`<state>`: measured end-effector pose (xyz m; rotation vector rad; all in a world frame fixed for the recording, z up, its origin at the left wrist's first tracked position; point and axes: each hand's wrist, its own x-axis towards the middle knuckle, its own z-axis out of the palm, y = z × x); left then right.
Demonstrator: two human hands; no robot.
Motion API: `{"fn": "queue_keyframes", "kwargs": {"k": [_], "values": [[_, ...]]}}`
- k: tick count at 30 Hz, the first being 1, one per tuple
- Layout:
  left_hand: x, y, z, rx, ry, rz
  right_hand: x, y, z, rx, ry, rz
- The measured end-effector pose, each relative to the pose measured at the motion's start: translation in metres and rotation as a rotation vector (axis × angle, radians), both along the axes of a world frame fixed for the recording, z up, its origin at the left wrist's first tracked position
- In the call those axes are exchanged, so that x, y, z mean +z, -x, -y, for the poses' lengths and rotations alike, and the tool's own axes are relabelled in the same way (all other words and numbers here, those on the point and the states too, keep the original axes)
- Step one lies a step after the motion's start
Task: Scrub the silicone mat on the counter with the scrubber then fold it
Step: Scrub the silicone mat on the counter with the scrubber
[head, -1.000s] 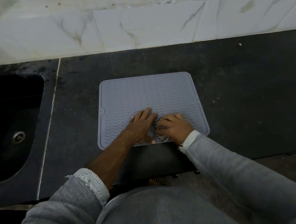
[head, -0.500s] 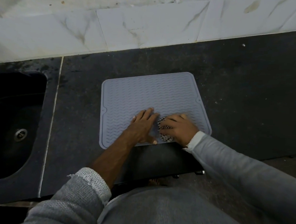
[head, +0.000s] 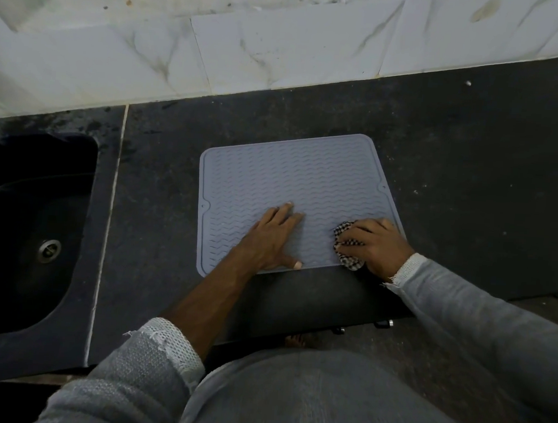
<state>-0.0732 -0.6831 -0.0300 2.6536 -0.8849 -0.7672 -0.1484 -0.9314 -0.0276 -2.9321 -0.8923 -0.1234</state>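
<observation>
Our right hand (head: 378,247) clutches the checkered scrubber (head: 345,248) at the mat's five o'clock corner; our left hand (head: 271,240) lies flat, fingers spread. The dark stone counter (head: 469,177) carries the grey wavy-ribbed, round-cornered silicone mat (head: 292,186), long axis nine-to-three.

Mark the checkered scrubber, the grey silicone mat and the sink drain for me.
checkered scrubber (head: 344,238), head view, patch showing left of the fingers.
grey silicone mat (head: 290,172), head view, bare ridged middle.
sink drain (head: 49,251), head view, metal ring.
</observation>
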Motion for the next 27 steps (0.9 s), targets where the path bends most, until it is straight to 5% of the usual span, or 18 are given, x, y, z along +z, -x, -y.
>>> {"fn": "queue_keyframes", "kwargs": {"k": [13, 21, 27], "values": [[0.004, -0.003, -0.057, 0.058, -0.093, -0.012, -0.001, -0.012, -0.096, 0.002, -0.115, 0.084], [0.001, -0.004, -0.06, 0.034, -0.086, -0.011, 0.003, 0.0, -0.04, -0.08, -0.036, 0.105], [-0.002, -0.006, -0.058, 0.037, -0.101, -0.009, 0.006, -0.012, -0.092, -0.119, -0.149, 0.092]]}}
